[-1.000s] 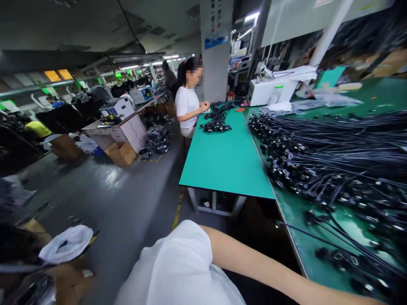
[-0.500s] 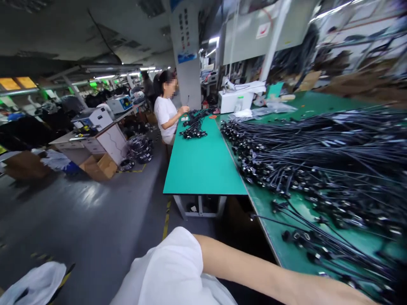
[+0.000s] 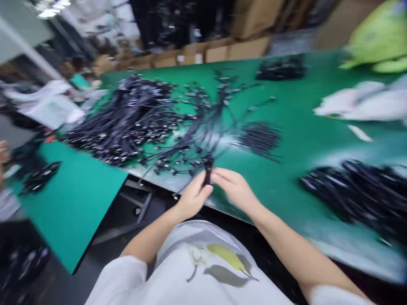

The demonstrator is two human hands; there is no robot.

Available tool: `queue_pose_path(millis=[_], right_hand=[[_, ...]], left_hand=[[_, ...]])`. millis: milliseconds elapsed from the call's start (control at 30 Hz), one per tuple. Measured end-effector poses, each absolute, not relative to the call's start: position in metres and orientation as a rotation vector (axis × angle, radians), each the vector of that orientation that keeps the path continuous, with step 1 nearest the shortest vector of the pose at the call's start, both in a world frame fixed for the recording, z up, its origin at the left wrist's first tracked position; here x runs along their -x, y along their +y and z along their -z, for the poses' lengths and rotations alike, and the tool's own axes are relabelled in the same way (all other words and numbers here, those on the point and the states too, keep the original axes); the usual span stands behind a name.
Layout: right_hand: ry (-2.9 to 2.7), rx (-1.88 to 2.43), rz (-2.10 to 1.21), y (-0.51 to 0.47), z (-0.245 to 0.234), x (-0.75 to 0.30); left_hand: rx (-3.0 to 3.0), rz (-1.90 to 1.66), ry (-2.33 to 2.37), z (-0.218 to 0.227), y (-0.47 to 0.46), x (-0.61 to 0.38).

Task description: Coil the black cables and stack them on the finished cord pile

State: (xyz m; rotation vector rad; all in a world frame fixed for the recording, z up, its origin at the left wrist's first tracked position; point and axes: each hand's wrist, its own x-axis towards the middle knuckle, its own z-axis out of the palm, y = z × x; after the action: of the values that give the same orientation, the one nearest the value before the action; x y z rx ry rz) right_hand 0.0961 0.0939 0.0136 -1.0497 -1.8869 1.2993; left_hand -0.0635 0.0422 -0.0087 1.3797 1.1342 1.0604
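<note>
In front of my body, at the table's near edge, my left hand [image 3: 193, 195] and my right hand [image 3: 232, 186] meet around a black cable [image 3: 208, 168]. Fingers of both hands are pressed on it from either side; blur hides its exact form. Just beyond them, loose black cables with small shiny connectors [image 3: 171, 163] spread over the green table [image 3: 299, 140]. A large pile of similar cables [image 3: 127, 114] lies farther left. Right of the loose ones rests a patch of short dark strands [image 3: 259, 140].
Bundled black cables [image 3: 356, 195] lie at the right. White plastic bags [image 3: 365, 101] and a yellow-green item [image 3: 378, 38] sit at the far right, cardboard boxes [image 3: 219, 51] behind. A lower green table [image 3: 82, 186] adjoins at left, where part of another person's hand [image 3: 3, 152] shows.
My view has swung right and down from the aisle and the seated co-worker to the cable table. Both my hands now show together on a black cable; before, only one arm reached out rightward.
</note>
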Motion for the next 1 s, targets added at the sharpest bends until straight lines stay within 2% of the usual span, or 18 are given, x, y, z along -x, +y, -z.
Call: queue_pose_path(millis=[67,100,167,300,367,433,633,700,767,867,933,1000], right_hand=[[-1.531,1.093,-1.7,0.094,-0.006,-0.11],[-1.428,1.1,-1.794,0.095,-0.003,-0.114],[-1.473,1.173,-1.713,0.096,-0.002,-0.125],[-1.788,1.361,-1.1,0.09,-0.007,-0.154],[-1.731,1.415,-0.942,0.089,-0.004,-0.164],[-1.613,1.381,-0.975,0.087,0.002,-0.164],[-1.323,1.324,-1.362,0.088,0.013,-0.177],[-1.208,1.419,-1.304,0.095,0.002,-0.217],[-1.15,1.743,-0.965,0.1,-0.02,-0.277],[-1.264,2.335,-0.033,0.1,-0.06,-0.383],[-1.253,2.418,0.442,0.097,-0.078,-0.448],[-1.332,2.276,0.691,0.095,-0.084,-0.495]], left_hand=[[-1.461,-1.007,1.096,0.013,0.051,0.05],[-1.473,-1.015,1.081,0.014,0.053,0.043],[-1.4,-1.058,1.015,0.013,0.055,0.029],[-0.986,-1.134,0.934,0.013,0.066,0.01],[-0.924,-1.124,0.981,0.018,0.071,0.003],[-1.057,-1.041,1.039,0.026,0.073,-0.009],[-1.738,-0.584,0.965,0.036,0.063,-0.036],[-1.977,-0.441,0.893,0.034,0.064,-0.021],[-2.205,-0.56,1.099,0.037,0.066,0.007],[-2.321,-0.668,1.53,0.049,0.063,0.058],[-2.381,-0.574,1.697,0.058,0.053,0.084],[-2.421,-0.438,1.777,0.065,0.041,0.099]])
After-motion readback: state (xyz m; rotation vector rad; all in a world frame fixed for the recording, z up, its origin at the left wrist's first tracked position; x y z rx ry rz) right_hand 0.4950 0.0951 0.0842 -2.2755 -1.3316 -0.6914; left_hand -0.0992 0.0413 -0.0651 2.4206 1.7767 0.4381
